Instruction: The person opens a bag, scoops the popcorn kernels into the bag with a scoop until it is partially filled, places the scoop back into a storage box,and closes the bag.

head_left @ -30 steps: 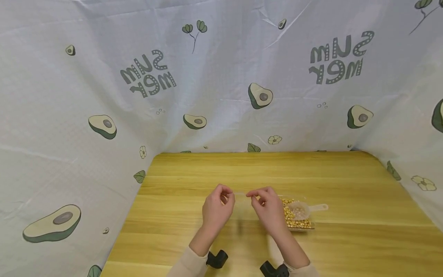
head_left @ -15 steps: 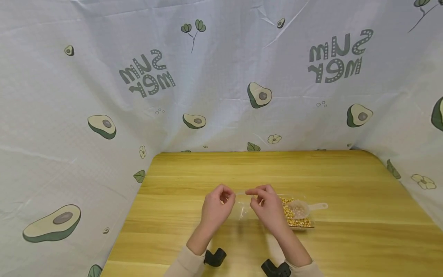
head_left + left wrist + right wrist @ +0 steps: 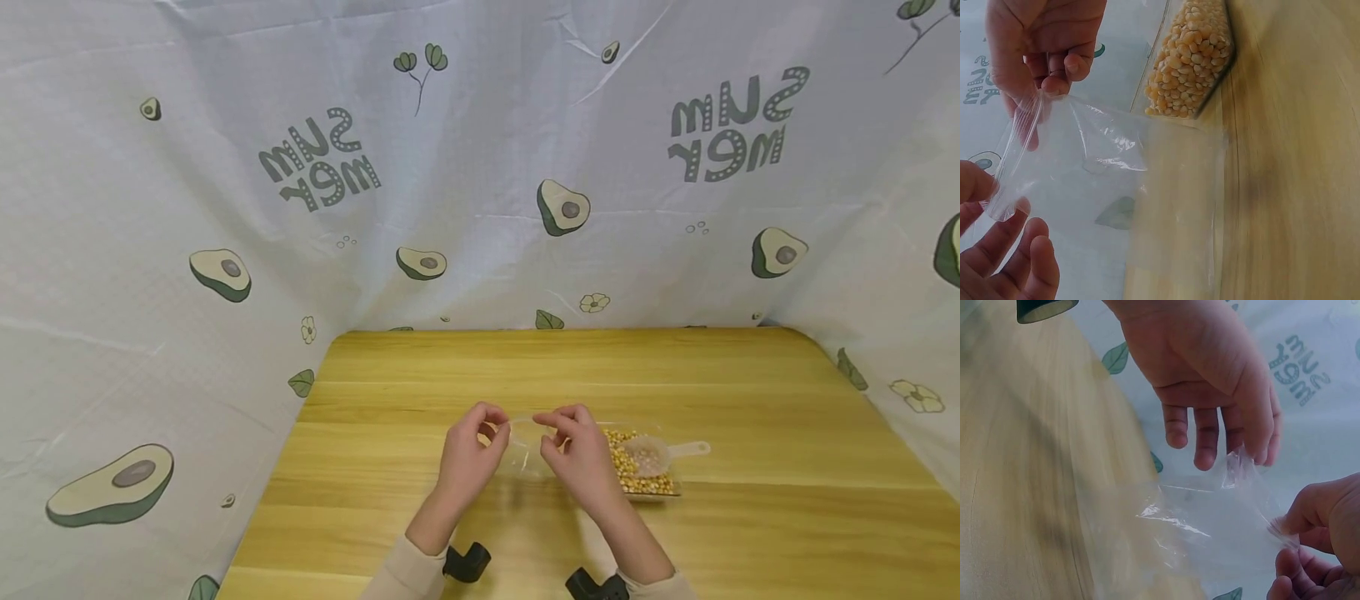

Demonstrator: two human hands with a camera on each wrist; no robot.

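Observation:
A clear plastic zip bag (image 3: 1166, 194) hangs between my two hands over the table, its ridged mouth edge uppermost. My left hand (image 3: 468, 450) pinches one side of the mouth between thumb and fingers. The opposite side is pinched by my right hand (image 3: 581, 450), whose fingertips (image 3: 1282, 525) lie right at the ridged strip. The mouth looks parted in the head view, and no contents show through the film. Just right of my right hand stands a clear box (image 3: 652, 497) of corn kernels (image 3: 1188, 69), with a translucent scoop (image 3: 648, 455) lying on the kernels.
The wooden table (image 3: 420, 367) spreads out beneath the hands. A pale curtain (image 3: 480, 167) with avocado prints encloses it at the back and both sides. Black wrist devices (image 3: 467, 563) sit at both cuffs.
The bag's mouth, a nearly straight line between my hands a second ago, now shows as a rounded opening. Both hands stay almost in place, and the box and scoop are still.

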